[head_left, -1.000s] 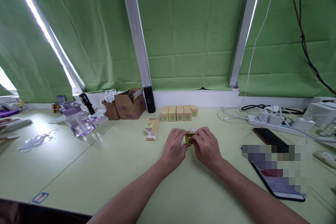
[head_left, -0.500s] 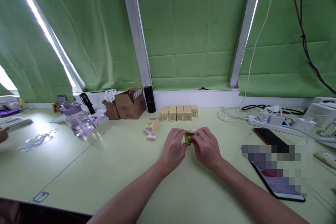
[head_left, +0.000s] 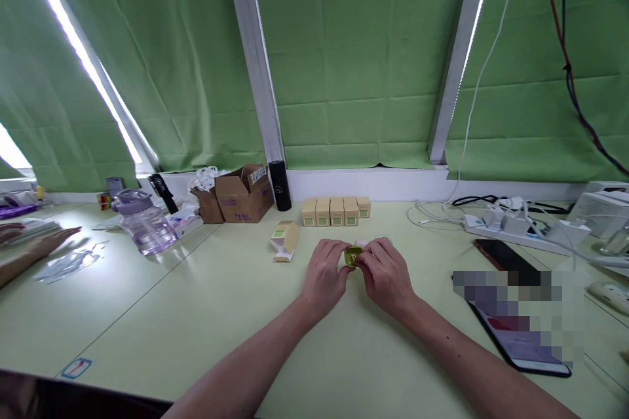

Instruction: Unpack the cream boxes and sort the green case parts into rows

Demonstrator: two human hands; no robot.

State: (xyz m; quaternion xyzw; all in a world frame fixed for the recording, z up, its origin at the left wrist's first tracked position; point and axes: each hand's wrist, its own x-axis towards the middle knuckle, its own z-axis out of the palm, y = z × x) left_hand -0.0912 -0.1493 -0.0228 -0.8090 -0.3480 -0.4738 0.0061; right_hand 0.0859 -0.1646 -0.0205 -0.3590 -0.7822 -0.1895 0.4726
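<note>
1. Hands: we have our left hand point(head_left: 325, 272) clamped on the left edge of a green cup point(head_left: 352, 256), thumb below and fingers above. Our right hand point(head_left: 388, 273) has its fingertips drawn together at the cup's right edge; we cannot tell whether they grip the rim or something inside.
2. Step, as we judge it: close two-handed work on the cup, left steadying, right doing the finer fingering.
3. Next move, our judgement: it calls for a firm left pinch and small, light motions of the right fingertips, with the cup's opening kept in our sight.
4. Surroundings: we note a row of small boxes point(head_left: 336, 212) on the table point(head_left: 221, 314), beyond both hands. Nearer, an open box point(head_left: 285, 242) lies beyond and left of our left hand, apart from it.
5. Cup position: between our two sets of fingertips, opening towards us.
6. Smallest: a pale piece point(head_left: 362, 243) shows just behind the cup, partly hidden; we cannot identify it.
</note>
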